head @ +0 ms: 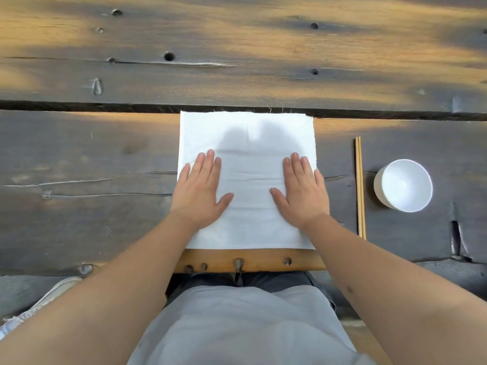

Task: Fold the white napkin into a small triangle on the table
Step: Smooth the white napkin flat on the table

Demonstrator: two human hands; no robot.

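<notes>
- One white napkin (247, 180) lies spread flat as a square on a dark, weathered wooden table (79, 154). Its near edge runs along the table's near edge, and its far edge reaches the dark gap between two planks.
- Two bare hands rest on the napkin, palms down, fingers straight and together, gripping nothing.
- The left hand (199, 192) lies flat over the napkin's left edge, its little finger at the border of the cloth.
- The right hand (303, 192) lies flat near the napkin's right edge, thumb pointing inward toward the other thumb.
- The shadows of both hands fall on the far half of the napkin.
- Two wooden chopsticks (360, 188) lie side by side, touching, to the right of the napkin and parallel to its right edge.
- One white bowl (404, 185) stands upright just right of the chopsticks, toward the table's right end. Nothing is in it.
- No brands, labels or writing can be read anywhere.
- Below the table's near edge, the person's pale shirt and dark trousers show, with one light-coloured shoe (39, 306) at lower left.
</notes>
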